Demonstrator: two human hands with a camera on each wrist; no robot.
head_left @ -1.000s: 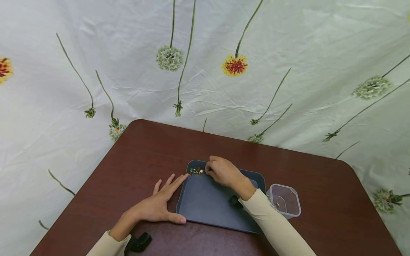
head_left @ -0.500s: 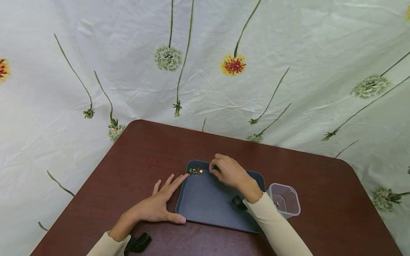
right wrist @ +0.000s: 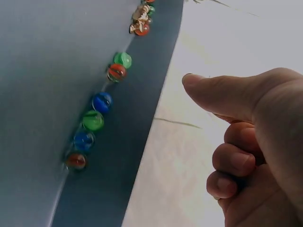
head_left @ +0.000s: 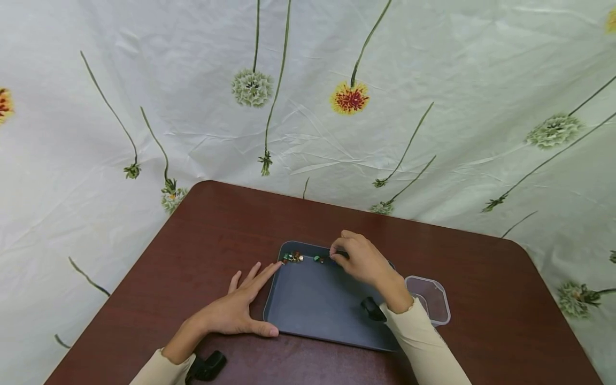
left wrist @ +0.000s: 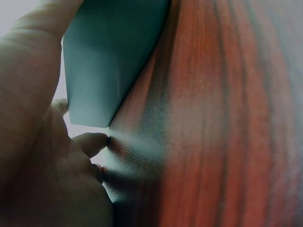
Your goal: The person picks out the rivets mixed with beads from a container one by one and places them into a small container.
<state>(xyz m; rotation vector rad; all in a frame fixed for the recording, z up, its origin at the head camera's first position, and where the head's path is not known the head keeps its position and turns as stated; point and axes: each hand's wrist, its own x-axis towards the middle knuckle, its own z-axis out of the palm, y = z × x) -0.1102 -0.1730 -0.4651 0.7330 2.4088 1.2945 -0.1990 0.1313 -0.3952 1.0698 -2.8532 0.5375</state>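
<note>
My left hand (head_left: pixel 236 310) lies with spread fingers along the left side of a blue-grey tray (head_left: pixel 322 305), its index finger at the rim and its thumb by the near corner. My right hand (head_left: pixel 361 259) is over the tray's far edge. In the right wrist view its thumb reaches out and several fingers are curled; the index finger is mostly hidden, and I see nothing held. Below it, red, blue and green glass marbles (right wrist: pixel 93 121) form a loose row along the far wall. Gold-coloured pieces (right wrist: pixel 140 14) and more marbles cluster in the far left corner.
A clear plastic container (head_left: pixel 435 299) stands right of the tray, partly behind my right sleeve. The dark red wooden table (head_left: pixel 240 224) extends around both. A flower-patterned cloth (head_left: pixel 308 107) hangs behind it.
My right hand has moved to the right along the tray's far wall, and a green and a red marble now show to its left. My left hand has stayed in place.
</note>
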